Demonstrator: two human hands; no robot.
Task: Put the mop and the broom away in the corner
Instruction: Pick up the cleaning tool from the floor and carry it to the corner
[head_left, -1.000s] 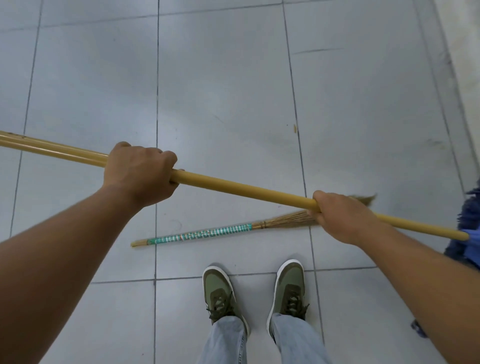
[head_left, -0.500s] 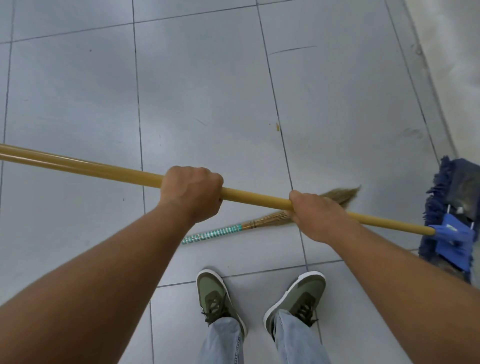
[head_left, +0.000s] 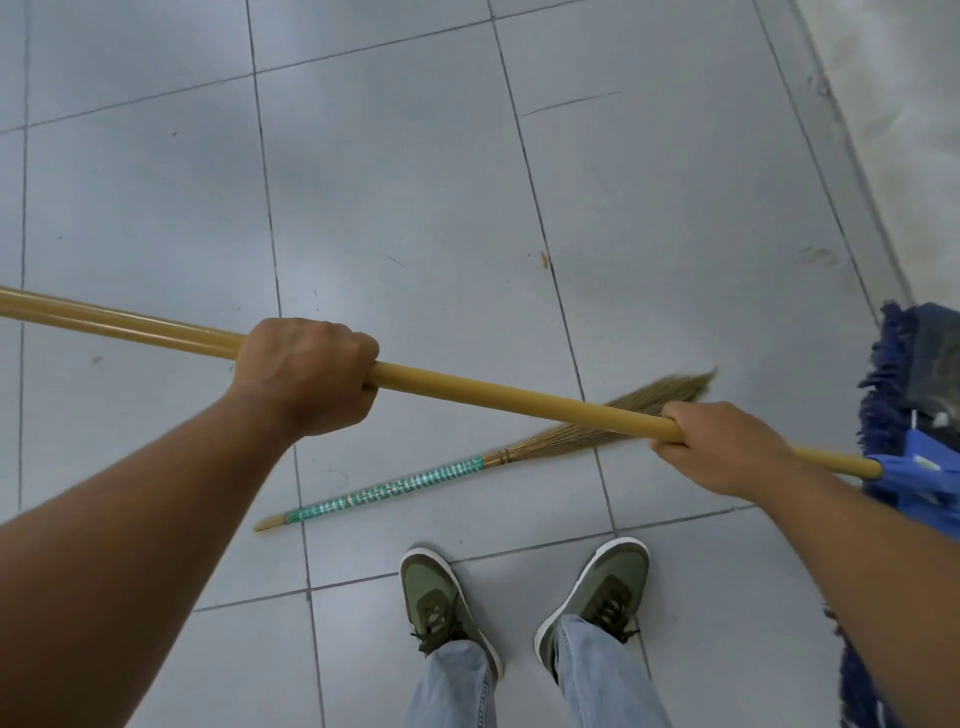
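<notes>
The mop has a long yellow wooden handle (head_left: 509, 396) that runs almost level across the view, from the left edge down to a blue fringed head (head_left: 919, 415) at the right edge. My left hand (head_left: 306, 376) is shut around the handle near its middle. My right hand (head_left: 727, 447) is shut around it close to the blue head clamp. The broom (head_left: 467, 467), short, with a teal-and-white wrapped grip and straw bristles, lies flat on the floor beneath the mop handle. Its bristle end passes behind my right hand.
Grey floor tiles (head_left: 405, 182) fill the view. A pale wall base (head_left: 898, 104) runs along the upper right. My two feet in green shoes (head_left: 524, 597) stand just in front of the broom. A small scrap (head_left: 544, 259) lies on the floor.
My left hand has slid rightward along the handle toward my right hand. The view has swung right, so the blue mop head and the wall have come further into sight. The broom has stayed on the floor.
</notes>
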